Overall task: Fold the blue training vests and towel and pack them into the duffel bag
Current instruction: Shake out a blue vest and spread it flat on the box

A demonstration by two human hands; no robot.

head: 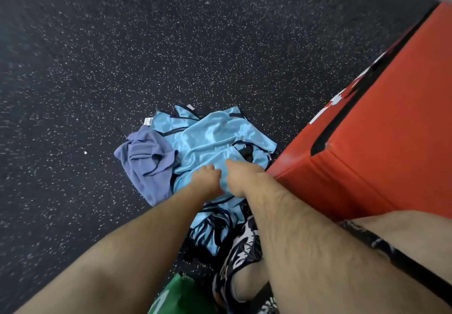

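While crouched over the speckled black rubber floor (171,44), beside the big red padded vinyl block (381,130): heap of shiny light-blue training vests with black trim (210,137) crumpled on the floor, long axis roughly from near the feet out away from them, no clear top end. Rumpled purple-blue towel (146,159) touching its left edge. Left hand (206,179) and right hand (236,179) down on the top vest, grip closure can't tell. Probably best lifting one by the shoulders, shaking flat, then folding.

Head view looks steeply down at floor (122,56)
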